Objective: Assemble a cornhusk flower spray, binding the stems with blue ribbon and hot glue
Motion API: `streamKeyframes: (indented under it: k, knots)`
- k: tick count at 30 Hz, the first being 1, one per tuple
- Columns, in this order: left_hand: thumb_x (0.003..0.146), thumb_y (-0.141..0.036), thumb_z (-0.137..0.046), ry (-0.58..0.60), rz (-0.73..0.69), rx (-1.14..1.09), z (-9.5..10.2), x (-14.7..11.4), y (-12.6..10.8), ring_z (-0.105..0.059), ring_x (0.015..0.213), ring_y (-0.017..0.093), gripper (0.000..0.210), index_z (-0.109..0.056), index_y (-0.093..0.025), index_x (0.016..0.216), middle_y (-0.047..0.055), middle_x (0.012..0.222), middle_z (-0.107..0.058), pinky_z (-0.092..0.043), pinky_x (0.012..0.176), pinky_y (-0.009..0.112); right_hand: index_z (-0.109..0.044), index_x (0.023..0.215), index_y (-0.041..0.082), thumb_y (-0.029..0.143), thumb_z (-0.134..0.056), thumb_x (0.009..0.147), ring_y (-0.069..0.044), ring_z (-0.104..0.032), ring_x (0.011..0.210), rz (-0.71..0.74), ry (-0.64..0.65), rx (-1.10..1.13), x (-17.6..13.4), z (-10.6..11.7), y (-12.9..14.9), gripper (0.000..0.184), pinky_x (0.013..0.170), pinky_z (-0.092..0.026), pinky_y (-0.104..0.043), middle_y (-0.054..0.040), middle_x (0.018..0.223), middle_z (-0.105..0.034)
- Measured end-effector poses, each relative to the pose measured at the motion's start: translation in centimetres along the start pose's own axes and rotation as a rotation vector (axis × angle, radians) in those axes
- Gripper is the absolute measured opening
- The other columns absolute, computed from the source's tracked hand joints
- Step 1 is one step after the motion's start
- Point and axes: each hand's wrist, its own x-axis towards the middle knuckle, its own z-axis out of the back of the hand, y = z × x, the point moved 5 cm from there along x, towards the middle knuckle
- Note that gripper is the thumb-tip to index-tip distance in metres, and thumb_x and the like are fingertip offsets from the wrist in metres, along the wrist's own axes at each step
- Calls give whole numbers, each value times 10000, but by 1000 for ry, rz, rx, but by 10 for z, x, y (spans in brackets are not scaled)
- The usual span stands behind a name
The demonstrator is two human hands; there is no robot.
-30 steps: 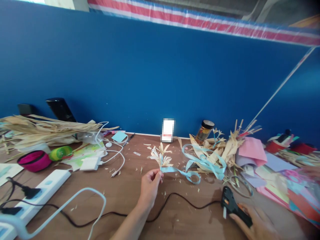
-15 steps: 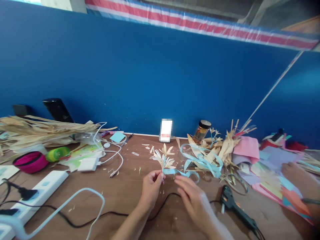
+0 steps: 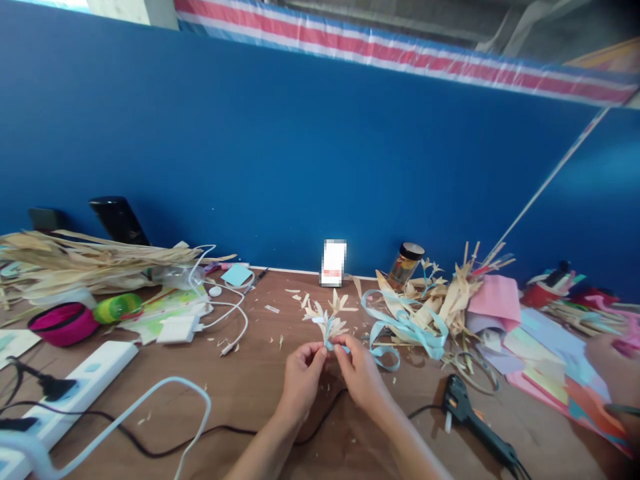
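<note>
My left hand point(image 3: 304, 373) pinches the base of a small flower-like spray point(image 3: 327, 321) made of pale dried husk pieces with a light blue stem. Close beside it, my right hand point(image 3: 359, 370) has its thumb and fingers closed on a light blue ribbon point(image 3: 341, 347) at the spray's base. The ribbon's loose length lies in loops point(image 3: 407, 327) on the table to the right. The fingertips of both hands nearly meet, hiding the lower end of the stem.
A hot glue gun point(image 3: 475, 427) lies right of my hands, its black cord running under my wrists. Dried husks point(image 3: 85, 263) and a power strip point(image 3: 85, 387) are at left. A jar point(image 3: 406, 263) stands behind. Another person's hand point(image 3: 613, 367) is over coloured paper point(image 3: 550, 347).
My right hand has moved left to the spray's base, and its fingers have closed on the ribbon. The other person's hand has shifted right, with something pink in it.
</note>
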Motion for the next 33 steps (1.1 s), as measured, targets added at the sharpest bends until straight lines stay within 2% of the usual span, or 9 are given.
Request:
streamKeyframes:
  k: [5,9,12,16,21,26,33]
  knots:
    - [714,-316,-587,30,12,-4,-3,1,4,-517,568,111,242,-660,-113,822,36,690,-649,-402,543,202,-637,872,167,337,-496,778,-202,-559,878,-135,-48,213,1,-4,-21,239,776,-422,-295,-65,891,-637]
    - [723,-318,-579,36,18,16,-3,2,7,-539,599,127,253,-654,-105,838,39,677,-643,-414,560,213,-626,750,154,390,-581,710,-166,-559,684,-250,-83,424,-2,-8,-25,243,620,-427,-250,-26,717,-639]
    - [726,-311,-575,30,14,39,-2,3,7,-536,588,122,243,-649,-105,832,34,668,-641,-411,551,208,-603,705,154,389,-627,667,-117,-506,520,-368,-96,590,-5,-15,-24,239,481,-375,-210,7,591,-606]
    - [739,-304,-555,10,-17,97,-1,1,5,-559,619,139,226,-639,-109,817,45,696,-653,-427,570,221,-619,669,148,396,-652,631,-110,-489,468,-457,-149,705,-10,-22,-21,254,433,-351,-203,15,498,-573]
    - [755,-273,-521,-12,-107,228,-2,0,-2,-599,713,184,197,-636,-120,803,69,760,-671,-449,650,265,-661,727,132,385,-675,597,-139,-543,533,-484,-230,723,-14,-28,-25,284,486,-402,-223,-18,577,-632]
    - [775,-249,-483,-40,-200,380,-5,-6,-11,-596,691,177,190,-636,-140,805,61,758,-669,-442,636,263,-663,768,118,339,-643,637,-174,-585,668,-458,-254,689,-14,-29,-26,258,647,-450,-274,-60,720,-673]
    - [783,-219,-474,-117,-352,631,-5,-9,-12,-560,658,168,173,-615,-154,706,48,696,-619,-416,628,266,-665,789,118,304,-597,673,-209,-606,740,-437,-270,556,-16,-28,-17,230,711,-456,-305,-81,765,-684]
